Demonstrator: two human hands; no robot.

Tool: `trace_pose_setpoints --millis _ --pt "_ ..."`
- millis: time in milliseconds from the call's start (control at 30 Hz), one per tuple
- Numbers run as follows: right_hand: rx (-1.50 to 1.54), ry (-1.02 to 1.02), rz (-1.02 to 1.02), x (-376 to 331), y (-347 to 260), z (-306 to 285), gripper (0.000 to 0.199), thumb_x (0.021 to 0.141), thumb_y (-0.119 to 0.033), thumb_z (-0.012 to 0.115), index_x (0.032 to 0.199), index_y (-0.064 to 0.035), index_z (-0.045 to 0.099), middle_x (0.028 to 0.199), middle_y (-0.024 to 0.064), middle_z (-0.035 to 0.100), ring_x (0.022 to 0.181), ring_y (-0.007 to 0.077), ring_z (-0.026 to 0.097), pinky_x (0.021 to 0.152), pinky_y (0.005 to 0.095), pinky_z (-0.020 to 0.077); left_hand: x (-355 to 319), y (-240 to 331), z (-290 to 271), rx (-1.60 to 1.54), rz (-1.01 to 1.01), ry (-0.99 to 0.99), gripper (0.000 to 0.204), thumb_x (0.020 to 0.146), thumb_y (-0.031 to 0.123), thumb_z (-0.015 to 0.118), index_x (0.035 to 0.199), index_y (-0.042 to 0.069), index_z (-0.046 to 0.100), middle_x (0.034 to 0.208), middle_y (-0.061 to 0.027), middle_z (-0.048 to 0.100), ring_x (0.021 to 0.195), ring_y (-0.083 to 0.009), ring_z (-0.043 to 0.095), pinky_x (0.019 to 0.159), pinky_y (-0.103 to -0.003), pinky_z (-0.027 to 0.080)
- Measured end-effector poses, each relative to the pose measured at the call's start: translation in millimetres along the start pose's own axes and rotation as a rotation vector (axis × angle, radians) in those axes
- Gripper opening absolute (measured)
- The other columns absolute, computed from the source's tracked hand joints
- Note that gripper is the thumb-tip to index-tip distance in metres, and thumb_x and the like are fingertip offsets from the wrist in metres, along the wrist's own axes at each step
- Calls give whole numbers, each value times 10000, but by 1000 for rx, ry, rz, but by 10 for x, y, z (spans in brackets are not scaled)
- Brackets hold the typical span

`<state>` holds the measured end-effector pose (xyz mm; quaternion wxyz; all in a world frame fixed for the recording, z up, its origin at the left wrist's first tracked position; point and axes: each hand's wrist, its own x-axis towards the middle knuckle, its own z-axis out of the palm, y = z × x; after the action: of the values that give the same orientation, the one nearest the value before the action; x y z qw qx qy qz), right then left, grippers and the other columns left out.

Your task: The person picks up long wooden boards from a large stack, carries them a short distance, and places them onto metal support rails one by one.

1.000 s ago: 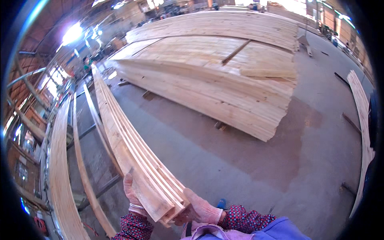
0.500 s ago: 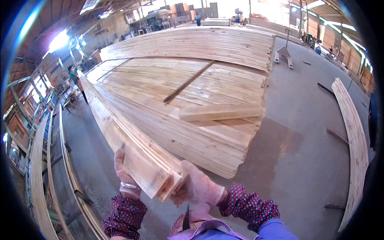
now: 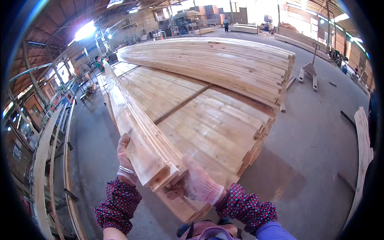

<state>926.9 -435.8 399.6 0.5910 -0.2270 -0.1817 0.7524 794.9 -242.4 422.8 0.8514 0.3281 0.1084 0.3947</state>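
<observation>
A bundle of long, pale wooden boards (image 3: 138,142) runs from my hands toward the far left, tilted above a low stack of boards (image 3: 208,132). My left hand (image 3: 127,160), in a pink knitted glove, closes round the bundle's left edge, thumb on top. At the near end, my right hand (image 3: 198,182), gloved alike, grips the right side, its fingers curled under the boards. Part of the fingers of both hands is hidden by the wood. A person (image 3: 99,63) in green stands at the bundle's far end.
Behind the low boards rises a taller lumber pile (image 3: 216,60). A dark wooden strip (image 3: 182,105) lies across the low stack. At right stands a pallet jack (image 3: 310,72) near more boards (image 3: 363,152). Long planks (image 3: 47,160) line the left side. Another person (image 3: 226,25) stands far back.
The bundle, still in both hands, now hangs over the low stack's left part instead of beside it. My view has shifted. A short thick plank that lay on the stack no longer shows there.
</observation>
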Motion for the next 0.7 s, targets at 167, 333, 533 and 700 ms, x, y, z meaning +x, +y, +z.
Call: trace_pose_setpoints --millis 167,333,533,700 --pt "93 -86 -14 -369 -972 -893 752 879 -664 377 1329 -63 424 1111 197 596 927 335 603 745 448 539 811 -838 743 -42 -77 16 497 913 323 466 1271 -21 477 1174 -205 592 1029 -338 604 938 -464 481" --pt "17 -7 -48 -868 -2392 -1269 717 918 -606 348 1222 31 471 1007 231 620 807 340 638 702 431 537 1655 -1577 1655 -51 -48 -23 536 898 352 475 1282 -21 466 1204 -217 570 1067 -349 580 967 -468 457" --pt "-336 146 -171 -1257 -3712 -1448 836 823 -722 416 1293 -31 463 1032 223 639 824 321 668 632 423 576 2445 -2131 2623 -208 53 -145 562 890 348 478 1311 -22 435 1231 -217 551 1096 -369 562 991 -488 434" --pt "-324 62 -188 -1673 -4860 -1543 760 879 -638 418 1324 -23 431 1117 175 606 950 274 630 770 393 538 3021 -2392 3412 -163 64 -149 555 888 363 495 1285 -22 449 1217 -214 553 1082 -360 570 958 -490 462"
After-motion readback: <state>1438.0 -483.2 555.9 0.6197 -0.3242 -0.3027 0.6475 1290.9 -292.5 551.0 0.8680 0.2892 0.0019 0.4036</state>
